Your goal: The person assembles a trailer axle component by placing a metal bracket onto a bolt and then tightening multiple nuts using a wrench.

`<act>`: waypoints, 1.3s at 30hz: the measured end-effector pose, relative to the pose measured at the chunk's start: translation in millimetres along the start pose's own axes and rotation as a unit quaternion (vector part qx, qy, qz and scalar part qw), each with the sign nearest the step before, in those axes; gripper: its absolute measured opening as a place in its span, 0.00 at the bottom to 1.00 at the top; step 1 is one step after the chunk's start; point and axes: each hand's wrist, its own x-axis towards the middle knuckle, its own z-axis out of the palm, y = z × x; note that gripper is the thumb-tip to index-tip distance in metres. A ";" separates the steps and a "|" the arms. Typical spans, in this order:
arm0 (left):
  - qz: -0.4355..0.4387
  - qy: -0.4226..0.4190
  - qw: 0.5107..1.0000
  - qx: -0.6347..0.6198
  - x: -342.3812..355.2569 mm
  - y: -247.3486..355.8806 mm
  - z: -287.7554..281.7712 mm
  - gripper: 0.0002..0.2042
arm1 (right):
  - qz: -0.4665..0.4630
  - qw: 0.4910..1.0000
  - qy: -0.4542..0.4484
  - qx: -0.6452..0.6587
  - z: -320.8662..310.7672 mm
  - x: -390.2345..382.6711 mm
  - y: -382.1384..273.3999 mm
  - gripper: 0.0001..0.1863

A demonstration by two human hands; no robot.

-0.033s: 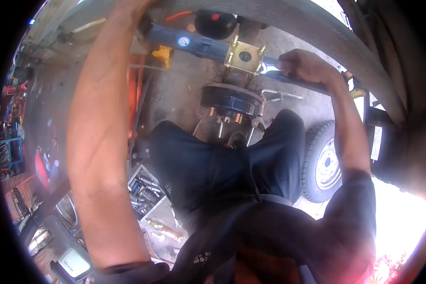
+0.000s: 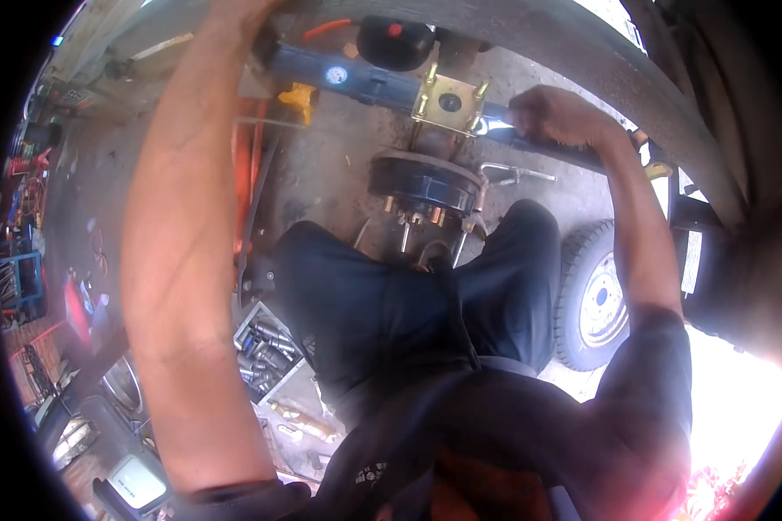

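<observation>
A long blue metal bar, like a leaf spring, runs across the top of the view. A yellowish metal plate with several upright bolts sits on it. My right hand is closed around the bar just right of the plate, with its fingers curled. My left hand reaches to the bar's left end at the upper edge; its fingers are hidden. Below the plate a black brake drum with studs faces me, between my knees.
A heavy frame beam arches overhead. A wheel with tyre stands right of my leg. A metal tray of sockets lies by my left leg. An orange-red jack-like frame and a bent metal handle are on the floor.
My right hand has shifted very slightly up and to the left along the bar. Everything else looks the same.
</observation>
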 end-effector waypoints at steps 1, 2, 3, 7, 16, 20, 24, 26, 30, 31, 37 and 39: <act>-0.002 -0.001 1.000 0.002 -0.3 -2.5 -0.3 0.21 | -0.029 0.999 -0.016 0.036 -5.2 2.9 -7.0 0.13; -0.001 -0.005 1.000 -0.004 0.2 -0.9 0.9 0.21 | -0.027 0.999 -0.016 0.035 -4.4 8.1 1.5 0.13; 0.002 -0.008 1.000 -0.011 1.3 1.0 2.9 0.22 | -0.084 0.996 0.022 0.016 -2.4 16.0 13.8 0.13; 0.016 0.006 1.000 0.019 3.6 2.9 7.5 0.22 | -0.083 0.995 0.009 0.051 -4.0 30.0 24.1 0.14; 0.013 0.001 1.000 0.017 1.0 1.5 -0.9 0.21 | 0.000 0.984 0.157 -0.079 42.1 -22.1 -12.4 0.23; 0.011 -0.016 0.999 0.031 -3.2 0.4 -2.5 0.21 | 0.097 0.971 0.136 0.170 69.5 -44.0 -42.6 0.18; -0.003 -0.014 1.000 0.025 -4.8 15.6 -2.5 0.20 | 0.103 0.811 0.167 0.551 154.1 -24.5 -60.7 0.15; 0.004 -0.008 1.000 0.019 -3.5 15.7 -1.4 0.20 | 0.057 0.697 0.194 0.688 160.4 -11.4 -92.4 0.14; 0.064 0.078 0.994 0.051 4.6 -15.3 9.9 0.21 | 0.219 0.388 0.234 0.864 101.2 24.5 -186.5 0.14; 0.069 0.077 0.993 0.051 6.6 -17.4 11.8 0.21 | 0.173 0.351 0.211 0.896 107.8 24.2 -180.4 0.14; 0.022 0.022 0.998 0.061 3.8 -6.2 5.2 0.21 | 0.141 0.455 0.144 0.867 129.7 -53.1 -138.2 0.17; 0.013 0.015 0.999 0.043 5.1 -1.8 4.7 0.20 | 0.043 0.786 0.214 0.579 128.4 -68.7 -66.1 0.20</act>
